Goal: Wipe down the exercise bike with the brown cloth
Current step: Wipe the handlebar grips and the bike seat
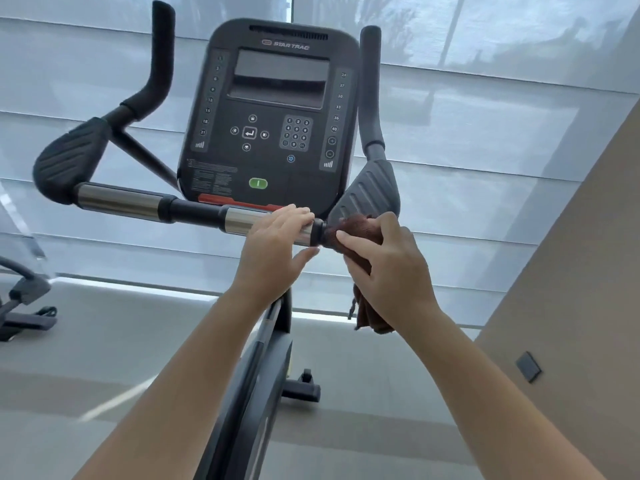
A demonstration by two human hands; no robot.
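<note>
**Cloth bunched at the right end of the handlebar**

At nine o'clock in the view, the left elbow pad (pixel 69 157) of the exercise bike (pixel 249 393) caps the handlebar (pixel 194 211). The bar runs across towards three o'clock, below the console (pixel 277 133) at twelve.

Just right of centre, the left hand (pixel 273 244) sits on the bar's chrome sleeve (pixel 242 221). Its fingers (pixel 294 214) curl over the top, narrowly closed, and the thumb reaches underneath, so it holds the bar in a loose wrap rather than a hard clamp.

At its three o'clock, almost touching, the right hand (pixel 388 268) grips the brown cloth (pixel 349 226). The fingers are closed round a wad pressed on the black collar where the bar meets the right elbow pad (pixel 370 192). That pad rises at the cloth's twelve o'clock, and a loose tail of cloth hangs under the wrist towards six.

The cloth looks soft, light and limp, like pile fabric, so it should mould round the tube and into the pad's ribs. It is probably best held bunched in the palm, with the tail gathered so it does not snag. The bike appears heavy and rigid and is unlikely to shift under wiping pressure. The chrome is smooth, so the cloth should slide easily there. The ribbed rubber pad will likely drag on the cloth and need firmer strokes. The console's buttons probably call for a gentler touch.
</note>
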